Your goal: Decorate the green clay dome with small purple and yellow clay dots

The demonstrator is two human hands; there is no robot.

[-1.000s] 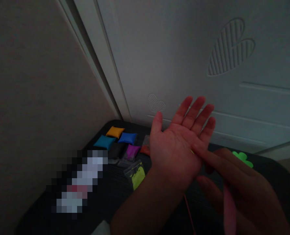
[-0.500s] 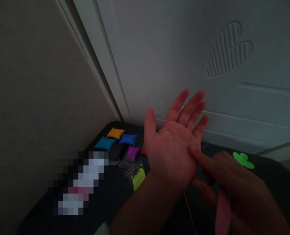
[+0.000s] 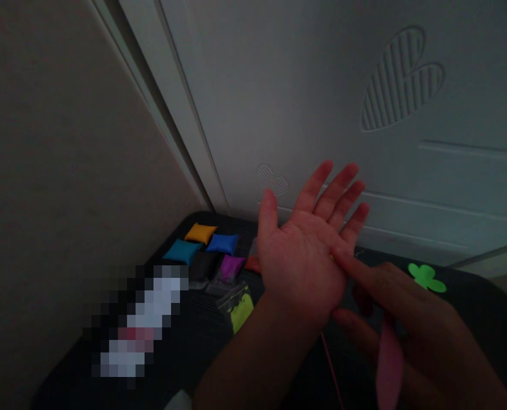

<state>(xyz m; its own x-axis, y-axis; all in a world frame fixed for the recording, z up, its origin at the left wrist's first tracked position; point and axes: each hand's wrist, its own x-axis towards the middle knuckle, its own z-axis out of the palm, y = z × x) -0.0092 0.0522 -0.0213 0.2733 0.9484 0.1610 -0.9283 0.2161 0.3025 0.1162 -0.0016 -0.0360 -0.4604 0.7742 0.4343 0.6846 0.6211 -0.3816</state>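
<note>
My left hand [image 3: 305, 256] is held palm up over the table, fingers and thumb spread. On the outer side of its palm rests the index fingertip of my right hand [image 3: 394, 302]; a tiny yellowish speck [image 3: 332, 257] shows at that fingertip, too small to name. Tucked in the curled lower fingers of my right hand is a pink flat-ended modelling tool [image 3: 389, 364]. Beyond that hand lies a bright green flower-shaped piece [image 3: 426, 277]. Left of my wrist sits an opened clear bag with yellow-green clay [image 3: 241, 312].
The dark table [image 3: 202, 353] carries several clay packets: orange [image 3: 201, 232], teal [image 3: 182, 251], blue [image 3: 223, 244], black [image 3: 204, 265], purple [image 3: 232, 266] and red [image 3: 252, 264]. A blurred-out item [image 3: 151, 319] lies at left. A white panel with heart reliefs [image 3: 313, 102] stands behind.
My left hand has shifted slightly to the right, and the view has moved a little. The right index fingertip stays against the palm, the pink tool still in that hand.
</note>
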